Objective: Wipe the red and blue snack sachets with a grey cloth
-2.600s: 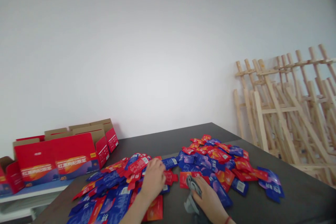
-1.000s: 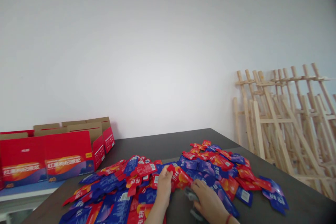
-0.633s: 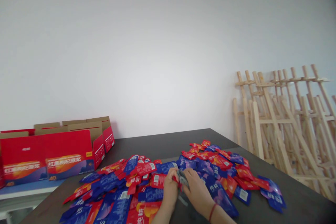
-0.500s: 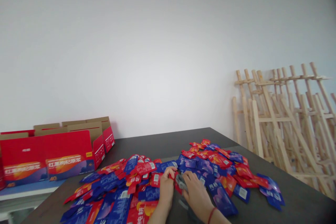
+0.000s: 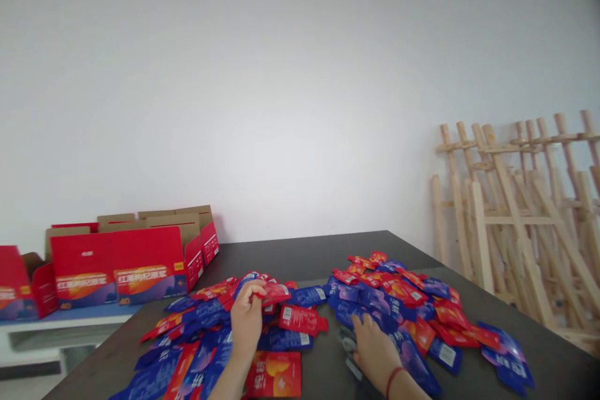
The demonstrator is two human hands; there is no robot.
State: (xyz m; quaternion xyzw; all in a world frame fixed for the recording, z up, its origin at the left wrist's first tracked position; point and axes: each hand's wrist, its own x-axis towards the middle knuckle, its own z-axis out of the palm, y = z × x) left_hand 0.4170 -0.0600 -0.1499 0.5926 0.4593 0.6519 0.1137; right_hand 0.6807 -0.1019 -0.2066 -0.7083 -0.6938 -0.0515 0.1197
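My left hand [image 5: 245, 320] is pinched on a red sachet [image 5: 274, 292] at the top of the left heap of red and blue sachets [image 5: 197, 337]. My right hand [image 5: 374, 348] rests knuckles up on a grey cloth [image 5: 347, 345] lying on the dark table [image 5: 300, 256], beside the right heap of sachets [image 5: 412, 306]. Its fingers curl down over the cloth. A red cord circles the right wrist. A single red sachet [image 5: 275, 375] lies flat between my forearms.
Open red cardboard boxes [image 5: 126, 262] stand on a white shelf [image 5: 60, 325] to the left of the table. Wooden easels [image 5: 520, 212] lean against the white wall at the right. The table's far half is bare dark surface.
My hands, together over a sachet and the cloth half a second ago, have parted. The left hand moved left and took a red sachet; the right hand dropped onto the cloth. The camera panned slightly left.
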